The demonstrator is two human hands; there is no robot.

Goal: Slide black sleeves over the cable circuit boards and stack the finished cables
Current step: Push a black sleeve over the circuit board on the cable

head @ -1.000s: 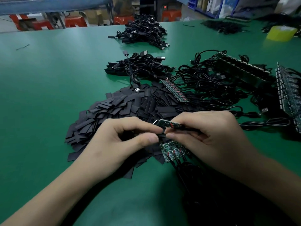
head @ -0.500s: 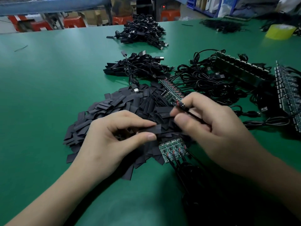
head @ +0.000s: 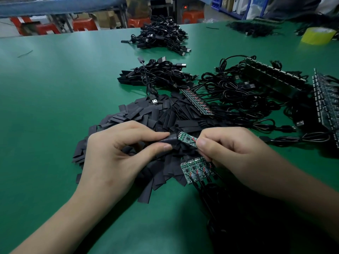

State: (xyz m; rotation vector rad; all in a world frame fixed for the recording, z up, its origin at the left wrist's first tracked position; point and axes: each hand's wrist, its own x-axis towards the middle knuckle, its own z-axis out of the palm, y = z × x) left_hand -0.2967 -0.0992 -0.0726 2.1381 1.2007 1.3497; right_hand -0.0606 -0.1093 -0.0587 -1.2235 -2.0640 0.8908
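Head view: above the sleeve pile (head: 146, 114) on the counter (head: 64, 107), the left hand (head: 117, 153) pinches a black sleeve (head: 169, 141) whose end meets the circuit board (head: 187, 139), which the right hand (head: 234, 154) pinches at its cable end, apparently aligned for insertion.

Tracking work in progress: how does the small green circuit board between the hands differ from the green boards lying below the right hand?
The held green circuit board is single, lifted, pinched by the right hand, one end at the black sleeve in the left hand. The lying green boards are several, side by side, resting on the sleeve pile. Both are green, unsleeved.
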